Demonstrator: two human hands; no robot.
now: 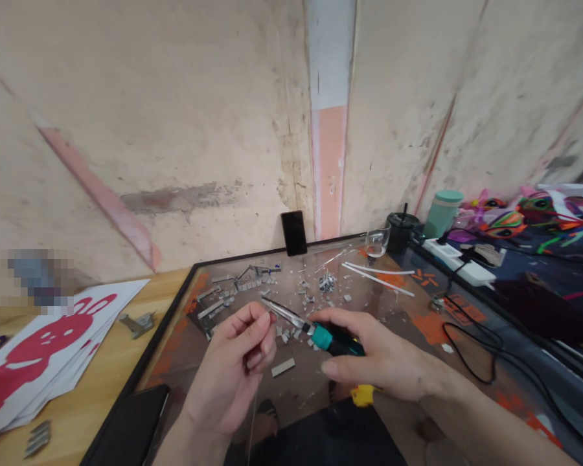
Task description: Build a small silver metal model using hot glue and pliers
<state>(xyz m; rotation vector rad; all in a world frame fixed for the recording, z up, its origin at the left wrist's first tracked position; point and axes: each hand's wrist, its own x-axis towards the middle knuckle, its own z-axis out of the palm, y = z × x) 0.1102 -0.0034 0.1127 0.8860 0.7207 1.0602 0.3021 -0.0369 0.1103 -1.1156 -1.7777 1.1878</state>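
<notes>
My right hand [369, 349] is wrapped round the teal and black handle of a utility knife [323, 336]. Its long, narrow metal blade points up and left, with the tip close to my left fingertips. Thumb and forefinger of my left hand [245, 353] are pinched together; whatever lies between them is too small or hidden to name. Below the blade, small grey and silvery scraps [286, 333] are scattered over the glass tabletop [315, 395]. A flat grey strip [283, 367] lies nearer to me, between my hands.
A phone [294, 233] leans against the wall. Grey metal-looking strips [211, 307] lie at the left, white sticks [381, 275] and a clear glass [377, 239] at the back right. Cables trail from a white power strip [459, 262]. A dark phone-like slab [133, 421] sits front left.
</notes>
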